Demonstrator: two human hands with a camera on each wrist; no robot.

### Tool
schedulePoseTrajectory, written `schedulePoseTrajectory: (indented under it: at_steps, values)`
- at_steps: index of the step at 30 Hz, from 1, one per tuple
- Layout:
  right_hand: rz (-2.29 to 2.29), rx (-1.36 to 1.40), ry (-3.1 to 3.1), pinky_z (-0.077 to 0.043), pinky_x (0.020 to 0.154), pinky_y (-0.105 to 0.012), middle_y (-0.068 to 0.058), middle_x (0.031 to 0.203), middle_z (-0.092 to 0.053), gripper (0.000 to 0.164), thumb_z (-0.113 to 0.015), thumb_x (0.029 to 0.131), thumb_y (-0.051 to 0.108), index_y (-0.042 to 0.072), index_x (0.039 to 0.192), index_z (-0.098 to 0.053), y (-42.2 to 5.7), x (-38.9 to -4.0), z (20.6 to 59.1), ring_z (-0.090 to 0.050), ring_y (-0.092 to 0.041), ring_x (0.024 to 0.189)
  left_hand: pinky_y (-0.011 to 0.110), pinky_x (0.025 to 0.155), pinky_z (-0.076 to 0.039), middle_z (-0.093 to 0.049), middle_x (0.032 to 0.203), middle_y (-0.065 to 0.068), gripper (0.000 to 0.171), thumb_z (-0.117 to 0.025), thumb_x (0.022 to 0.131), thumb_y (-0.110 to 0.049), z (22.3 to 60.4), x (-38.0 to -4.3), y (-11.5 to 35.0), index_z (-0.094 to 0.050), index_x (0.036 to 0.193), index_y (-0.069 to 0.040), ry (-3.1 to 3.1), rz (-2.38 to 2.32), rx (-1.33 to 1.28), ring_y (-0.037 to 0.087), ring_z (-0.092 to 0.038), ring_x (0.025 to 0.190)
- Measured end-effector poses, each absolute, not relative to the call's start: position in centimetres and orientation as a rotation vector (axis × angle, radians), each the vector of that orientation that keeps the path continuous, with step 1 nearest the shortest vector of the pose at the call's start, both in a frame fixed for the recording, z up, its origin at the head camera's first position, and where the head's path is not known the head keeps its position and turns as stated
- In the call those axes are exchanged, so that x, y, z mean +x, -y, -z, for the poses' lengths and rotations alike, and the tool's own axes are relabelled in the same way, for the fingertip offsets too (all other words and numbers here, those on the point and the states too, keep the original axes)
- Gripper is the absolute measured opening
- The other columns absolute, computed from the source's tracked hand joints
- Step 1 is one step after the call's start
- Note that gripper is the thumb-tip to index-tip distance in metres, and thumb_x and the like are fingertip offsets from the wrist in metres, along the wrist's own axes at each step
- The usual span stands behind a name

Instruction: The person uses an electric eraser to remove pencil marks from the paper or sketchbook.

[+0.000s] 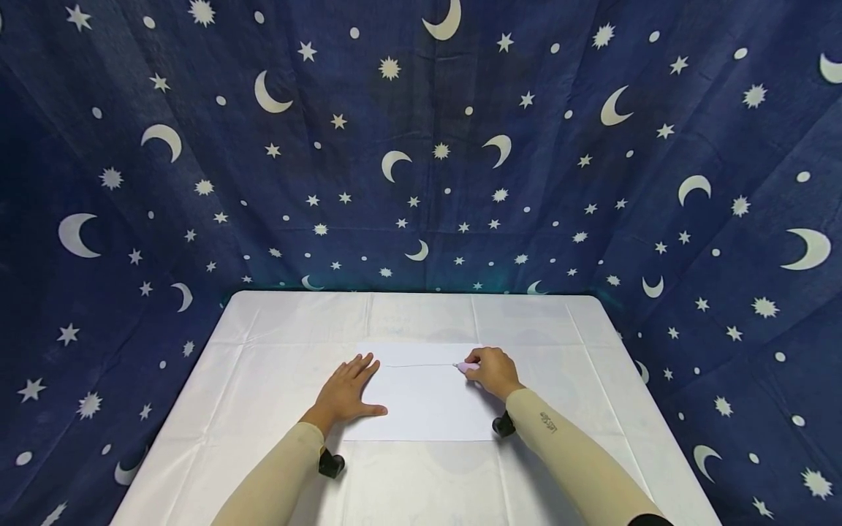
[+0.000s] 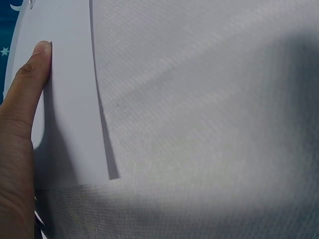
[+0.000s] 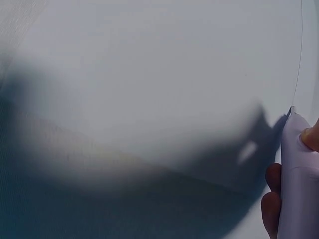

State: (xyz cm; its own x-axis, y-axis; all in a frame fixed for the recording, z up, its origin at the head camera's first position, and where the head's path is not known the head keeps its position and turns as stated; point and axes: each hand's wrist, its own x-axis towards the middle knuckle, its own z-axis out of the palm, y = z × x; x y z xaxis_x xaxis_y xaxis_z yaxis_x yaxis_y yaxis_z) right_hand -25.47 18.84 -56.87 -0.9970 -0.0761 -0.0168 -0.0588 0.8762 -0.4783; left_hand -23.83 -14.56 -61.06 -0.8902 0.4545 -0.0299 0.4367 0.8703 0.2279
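A white sheet of paper (image 1: 421,409) lies on the table, with a thin, nearly straight line (image 1: 414,365) running across its upper part. My left hand (image 1: 349,391) rests on the left side of the sheet, fingers straight and thumb spread away; its thumb (image 2: 31,82) lies along the paper in the left wrist view. At the line's right end, my right hand (image 1: 493,371) grips a lilac utility knife (image 3: 299,174), thumb on its top and fingers curled round its side. The knife's small pointed tip meets the paper right where the line ends.
A white cloth with fold creases covers the table (image 1: 283,321). Dark blue curtains (image 1: 421,161) with moons and stars stand behind it and along both sides. A black wrist camera (image 1: 331,463) sits under the left wrist, another black camera (image 1: 503,425) under the right.
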Motion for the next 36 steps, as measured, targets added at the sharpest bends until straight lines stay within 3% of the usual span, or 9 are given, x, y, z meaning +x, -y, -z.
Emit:
schedulePoseTrajectory:
  at_steps: [17, 36]
  values:
    - [0.778, -0.106, -2.995, -0.045, 0.071, -0.035, 0.004, 0.084, -0.064, 0.018, -0.078, 0.066, 0.023, 0.019, 0.082, -0.070, -18.8, -25.5, 56.9, -0.056, -0.014, 0.076, 0.046, 0.106, -0.012, -0.020, 0.148, 0.003, 0.104, -0.051, 0.061, -0.079, 61.4, -23.9, 14.7, -0.031, 0.142, -0.018, -2.975, -0.362, 0.727, 0.023, -0.014, 0.135]
    - [0.747, -0.119, -3.009, -0.045, 0.071, -0.035, 0.005, 0.083, -0.064, 0.017, -0.077, 0.068, 0.024, 0.019, 0.083, -0.070, -17.7, -25.9, 57.2, -0.055, -0.014, 0.076, 0.043, 0.108, -0.008, -0.016, 0.149, 0.000, 0.105, -0.048, 0.060, -0.081, 61.6, -24.0, 14.6, -0.027, 0.143, -0.020, -2.965, -0.345, 0.700, 0.020, -0.009, 0.135]
